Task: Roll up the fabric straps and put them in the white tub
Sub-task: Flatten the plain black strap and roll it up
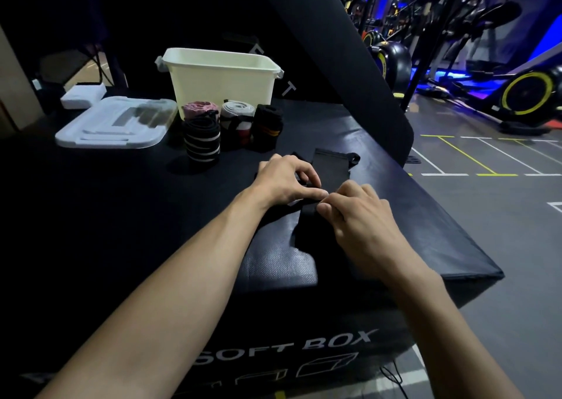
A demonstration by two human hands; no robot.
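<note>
Nearby, white tub (pixel 225 86), contents unseen.

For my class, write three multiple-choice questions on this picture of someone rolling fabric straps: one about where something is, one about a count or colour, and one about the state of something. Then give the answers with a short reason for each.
1. Where is the tub's lid?
A. on the tub
B. flat on the black box, left of the tub
C. on the floor

2. How many rolled straps stand in front of the white tub?
A. one
B. two
C. four

3. What are the hands doing?
A. both pinching the black strap
B. both resting open
C. one lifting the tub

Answers:
1 B, since the lid lies beside the open tub.
2 C: pink, white, striped and black with an orange band.
3 A, as the left hand and right hand meet, fingers curled on the strap's near end.
</note>
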